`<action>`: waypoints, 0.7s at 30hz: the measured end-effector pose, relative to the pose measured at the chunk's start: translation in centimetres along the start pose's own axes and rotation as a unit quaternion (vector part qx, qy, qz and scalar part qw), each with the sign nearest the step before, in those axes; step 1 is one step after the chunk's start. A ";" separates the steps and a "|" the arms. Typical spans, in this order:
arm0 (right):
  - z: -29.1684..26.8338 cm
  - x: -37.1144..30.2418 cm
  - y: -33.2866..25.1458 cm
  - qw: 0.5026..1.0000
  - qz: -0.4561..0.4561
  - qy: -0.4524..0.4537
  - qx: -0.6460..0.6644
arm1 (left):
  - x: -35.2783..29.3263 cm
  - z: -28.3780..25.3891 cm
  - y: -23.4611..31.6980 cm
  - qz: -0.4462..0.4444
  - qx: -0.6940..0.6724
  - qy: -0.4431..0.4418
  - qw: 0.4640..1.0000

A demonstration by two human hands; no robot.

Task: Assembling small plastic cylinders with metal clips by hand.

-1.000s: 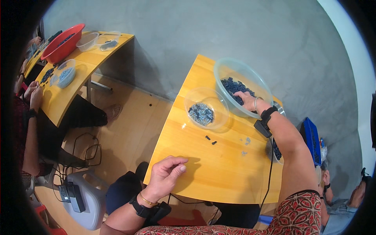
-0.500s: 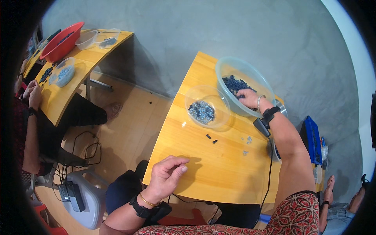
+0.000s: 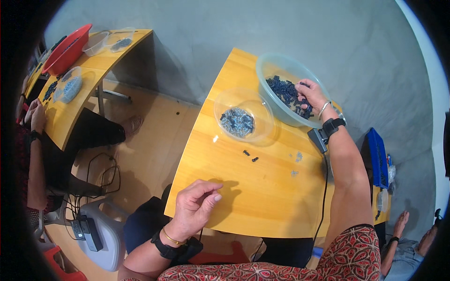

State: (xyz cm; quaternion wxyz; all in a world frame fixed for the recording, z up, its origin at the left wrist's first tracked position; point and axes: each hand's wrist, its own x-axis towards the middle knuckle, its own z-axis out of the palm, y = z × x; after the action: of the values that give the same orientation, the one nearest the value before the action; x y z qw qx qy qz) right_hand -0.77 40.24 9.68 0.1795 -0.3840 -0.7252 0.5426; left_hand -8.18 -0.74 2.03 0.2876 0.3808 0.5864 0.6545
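My right hand [image 3: 311, 95] is inside a large translucent blue-green basin [image 3: 268, 61], its fingers closed round some small black plastic parts. Beneath it lies a heap of the same small black parts [image 3: 281, 90]. Over the near left part of the table hovers my left hand [image 3: 196, 202], empty, with the thumb a little apart from the bent index finger. A clear round tub [image 3: 264, 124] left of the basin holds a mix of shiny metal and dark pieces [image 3: 237, 122]. Two black parts [image 3: 250, 156] lie on the yellow table [image 3: 225, 173] in front of it.
Small clusters of metal pieces [image 3: 296, 158] lie right of the table's middle. A black cable [image 3: 323, 206] runs down from my right wrist device. A blue bin [image 3: 376, 157] stands at the right. On the left, another person works at a table with a red basin [image 3: 70, 54].
My right hand has shifted rightward and lifted slightly within the basin, with black parts now showing at its fingers. My left hand keeps nearly the same pose; the view has shifted slightly.
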 end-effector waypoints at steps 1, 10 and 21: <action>0.0 0.0 0.2 1.000 -0.019 0.007 -0.002 | 0.1 0.1 0.0 0.008 0.001 0.005 1.000; -1.9 0.7 0.1 0.877 -0.301 0.226 -0.299 | 0.0 -0.1 0.1 -0.010 0.016 -0.015 1.000; -2.2 -2.4 -0.3 0.959 -0.188 0.200 0.072 | -0.1 0.4 -0.1 -0.004 0.002 0.010 1.000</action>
State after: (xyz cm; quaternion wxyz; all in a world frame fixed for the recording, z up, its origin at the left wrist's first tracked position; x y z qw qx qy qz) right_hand 2.19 39.87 11.07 0.4470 -0.3275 -0.6924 0.4620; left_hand -7.80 -0.58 1.91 0.2838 0.3724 0.5920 0.6560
